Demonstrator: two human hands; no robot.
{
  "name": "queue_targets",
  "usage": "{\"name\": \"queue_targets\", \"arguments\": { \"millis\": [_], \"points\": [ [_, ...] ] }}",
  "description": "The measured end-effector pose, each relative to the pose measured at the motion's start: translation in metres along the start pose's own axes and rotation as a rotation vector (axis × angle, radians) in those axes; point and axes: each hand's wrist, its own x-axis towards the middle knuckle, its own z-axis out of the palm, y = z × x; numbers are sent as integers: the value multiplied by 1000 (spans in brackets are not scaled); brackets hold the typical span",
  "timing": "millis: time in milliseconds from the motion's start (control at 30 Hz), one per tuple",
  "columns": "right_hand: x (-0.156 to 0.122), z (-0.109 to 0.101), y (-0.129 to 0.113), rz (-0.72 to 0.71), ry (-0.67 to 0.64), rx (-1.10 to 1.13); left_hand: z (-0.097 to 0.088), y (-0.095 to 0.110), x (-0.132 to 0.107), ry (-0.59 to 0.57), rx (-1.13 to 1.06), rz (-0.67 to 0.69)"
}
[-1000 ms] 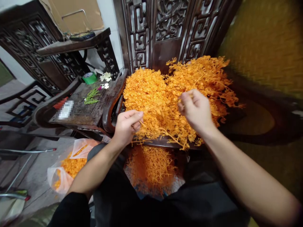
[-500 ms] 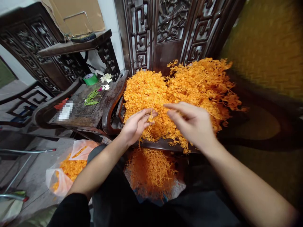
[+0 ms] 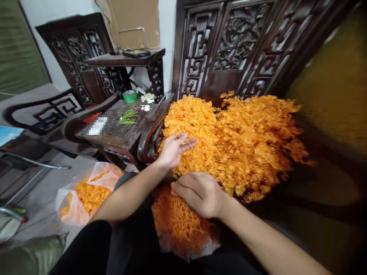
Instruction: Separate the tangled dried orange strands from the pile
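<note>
A large heap of orange plastic flower sprigs [image 3: 246, 137] lies on the seat of a carved dark wooden chair. My left hand [image 3: 172, 152] is at the heap's left front, thumb and fingers closed on a thin orange sprig [image 3: 189, 143]. Lower and nearer to me, my right hand [image 3: 202, 194] has its fingers curled together; whatever they hold is hidden behind the hand. Just under it, bare orange stems [image 3: 186, 221] lie in a clear plastic bag [image 3: 210, 247] between my legs.
On the floor at left sits a pale plastic bag [image 3: 74, 214] with orange flower pieces. A wooden chair [image 3: 114, 143] beside me carries green tape [image 3: 130, 96], green stems [image 3: 129, 116] and white flowers [image 3: 147, 98]. A phone [image 3: 137, 53] lies on the small side table.
My right hand has come down and toward me, from beside the left hand to above the loose stems. My left hand stays by the heap, its fingers drawn closer together. The view has shifted left.
</note>
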Motion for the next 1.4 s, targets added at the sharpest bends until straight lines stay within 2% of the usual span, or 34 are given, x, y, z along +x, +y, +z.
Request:
{"name": "queue_targets", "arguments": {
  "millis": [67, 133, 233, 267, 333, 400, 500, 533, 567, 667, 733, 800, 867, 967, 1033, 1067, 1167, 1200, 1233, 1267, 1367, 1400],
  "points": [
    [7, -7, -6, 140, 85, 157, -7, 9, -4, -70, 94, 21],
    [10, -22, 1, 424, 225, 284, -12, 17, -12, -182, 196, -11],
    [8, -44, 25, 854, 368, 506, -16, 23, -25, -299, 285, -82],
    [8, -47, 32, 949, 407, 573, -16, 24, -29, -312, 303, -91],
    [11, -44, 43, 1047, 454, 646, -16, 22, -34, -309, 333, -65],
    [18, -33, 48, 1069, 403, 699, -16, 20, -38, -297, 364, -28],
    [27, -19, 51, 1029, 242, 719, -19, 23, -42, -254, 415, 73],
    [27, -18, 55, 1014, 245, 688, -21, 27, -44, -225, 415, 123],
    [26, -19, 60, 1007, 302, 645, -23, 33, -46, -194, 400, 177],
    [18, -30, 84, 1041, 605, 602, -33, 52, -51, -152, 357, 262],
    [15, -36, 93, 1074, 637, 690, -41, 60, -53, -192, 417, 192],
    [16, -35, 89, 1070, 535, 812, -48, 62, -53, -249, 513, 64],
    [20, -28, 76, 1034, 442, 915, -52, 59, -52, -290, 588, -22],
    [27, -14, 57, 1012, 281, 982, -55, 55, -52, -304, 685, -43],
    [29, -11, 56, 1028, 190, 894, -56, 56, -53, -313, 767, -27],
    [29, -13, 60, 1034, 221, 822, -56, 57, -55, -322, 806, -12],
    [25, -25, 77, 1018, 555, 711, -58, 62, -59, -352, 897, 44],
    [24, -29, 81, 1018, 619, 739, -58, 63, -61, -361, 920, 59],
    [23, -31, 82, 1027, 607, 791, -58, 64, -61, -374, 948, 75],
    [23, -32, 80, 1046, 518, 851, -57, 64, -62, -387, 981, 102],
    [22, -28, 66, 1089, 54, 918, -53, 65, -63, -416, 1101, 228],
    [21, -26, 63, 1088, -5, 876, -52, 65, -64, -418, 1134, 272]
  ]
}}
